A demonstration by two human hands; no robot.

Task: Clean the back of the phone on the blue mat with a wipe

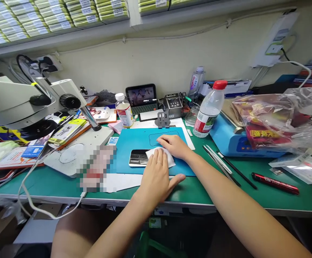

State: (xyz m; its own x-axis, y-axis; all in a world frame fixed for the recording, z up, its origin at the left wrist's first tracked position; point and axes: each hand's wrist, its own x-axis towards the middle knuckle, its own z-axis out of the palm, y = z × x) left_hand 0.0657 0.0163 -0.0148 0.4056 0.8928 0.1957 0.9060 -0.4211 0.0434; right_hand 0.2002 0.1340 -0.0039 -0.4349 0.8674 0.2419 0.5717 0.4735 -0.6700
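Note:
A phone (139, 158) with a dark, shiny face lies on a blue mat (129, 138). A folded white cloth (171, 161) covers its right part. My left hand (156, 172) presses the cloth down onto the phone, fingers flat and side by side, thumb stretched out to the right. Just beyond the cloth, my right hand (176, 146) rests at the phone's far right side, its index finger and thumb bent close together. What lies under its other fingers is hidden.
A blurred-out pinkish object (99, 166) with a white cable lies left of the mat. The microscope (32, 104) stands beyond it. To the right are thin tools (220, 163), a red pen-like tool (275, 183), a red-capped bottle (209, 109) and a blue machine (227, 138).

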